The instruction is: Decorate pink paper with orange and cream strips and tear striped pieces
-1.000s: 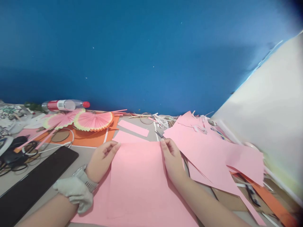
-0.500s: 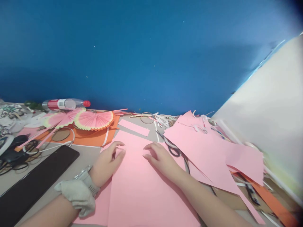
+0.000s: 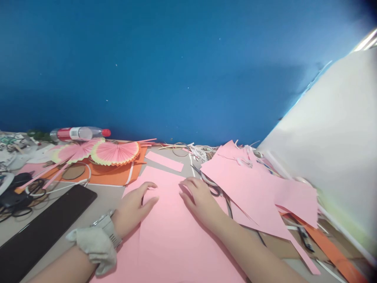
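A large sheet of pink paper [image 3: 176, 236] lies flat in front of me, with another pink layer showing along its left side. My left hand [image 3: 134, 206] rests on the left part of the paper, thumb and fingers spread and slightly bent. On the upper right part lies my right hand [image 3: 202, 202], its thumb apart from the curved fingers. Nothing is held in either hand. Just beyond the sheet is a narrow pink paper strip [image 3: 164, 161]. The dark handles of scissors [image 3: 215, 191] show right of my right hand, partly under cut pink paper [image 3: 250, 188].
Pleated pink paper fans [image 3: 116, 152] lie on orange paper [image 3: 110, 176] at the left back, before a plastic bottle [image 3: 79, 133]. A long black object [image 3: 47, 232] and tangled cables [image 3: 26, 196] are at left. A box cutter [image 3: 305, 238] lies far right. A blue wall [image 3: 176, 70] stands behind.
The view has shifted slightly. My left hand has slid a little to the right and toward me over the paper. My right hand stays nearly in place.
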Tool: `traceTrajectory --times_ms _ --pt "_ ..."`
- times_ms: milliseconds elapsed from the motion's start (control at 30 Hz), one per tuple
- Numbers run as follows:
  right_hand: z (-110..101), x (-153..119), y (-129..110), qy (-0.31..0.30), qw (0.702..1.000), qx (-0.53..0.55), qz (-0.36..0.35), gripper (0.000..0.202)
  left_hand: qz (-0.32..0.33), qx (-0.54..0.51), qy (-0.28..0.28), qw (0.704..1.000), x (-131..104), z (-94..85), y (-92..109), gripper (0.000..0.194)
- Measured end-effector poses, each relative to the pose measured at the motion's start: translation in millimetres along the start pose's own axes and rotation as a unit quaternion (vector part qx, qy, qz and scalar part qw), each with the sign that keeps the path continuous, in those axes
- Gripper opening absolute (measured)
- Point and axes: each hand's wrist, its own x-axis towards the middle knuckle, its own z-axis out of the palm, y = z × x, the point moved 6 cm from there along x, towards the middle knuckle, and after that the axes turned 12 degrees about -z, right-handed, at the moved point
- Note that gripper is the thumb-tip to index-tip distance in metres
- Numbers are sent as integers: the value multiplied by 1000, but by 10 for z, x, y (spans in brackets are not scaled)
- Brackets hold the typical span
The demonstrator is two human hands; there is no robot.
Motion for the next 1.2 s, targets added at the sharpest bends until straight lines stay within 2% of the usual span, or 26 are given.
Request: traceTrajectory --times_ms 100,200,367,600,833,1200 --pt "47 -14 -40 -13 1000 -9 -7 11 -4 -9 10 1000 5 -14 -15 29" --pt "70 -29 -42 -17 1000 -18 -7 10 -6 -23 16 1000 11 -22 -20 34" --pt "63 -30 -11 -9 1000 -22 -5 5 -2 -58 2 998 -1 -8 10 41" --pt "7 -3 -16 2 1000 -7 8 12 -7 -83 3 997 18 -8 -17 42" --pt "-16 -15 33 25 999 -5 22 16 5 -98 -26 995 20 -15 48 23" --pt "3 18 22 10 998 -52 34 19 15 -71 1 997 -3 -53 54 20"
